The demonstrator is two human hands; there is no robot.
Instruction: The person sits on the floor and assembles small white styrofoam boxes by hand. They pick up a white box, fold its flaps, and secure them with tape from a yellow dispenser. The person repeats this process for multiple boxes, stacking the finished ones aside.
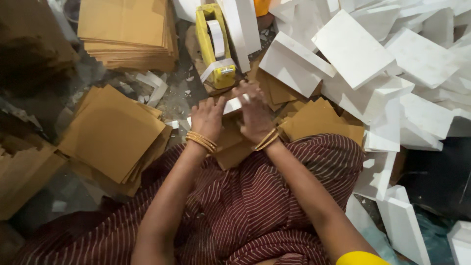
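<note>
A large heap of white foam blocks [392, 73] is observed to the right of and beyond the right hand [256, 115], spreading to the far right edge; single blocks lie lower, beside the right forearm. A striped maroon cloth [235, 211] is seen beneath both forearms, nearer the wearer than either hand. To the left of the left hand [207, 118], a fanned stack of brown card sheets [110, 132] is noted, well apart from it; a second brown stack [125, 32] lies farther off, beyond and to the left. More brown sheets [319, 120] are spread just right of the right hand, partly under the foam. A yellow tape dispenser [213, 46] with a white roll stands directly beyond both hands, near the fingertips.

Between the two hands a small white piece [234, 104] is held over a brown sheet [230, 145] that lies under the wrists. The left hand is recorded with fingers extended and pressed flat at the left end of the piece. The right hand is recorded curled over its right end, fingers bent down upon it. Whether the piece is gripped or merely pressed cannot be told. Gold bangles [201, 141] are worn on each wrist.
</note>
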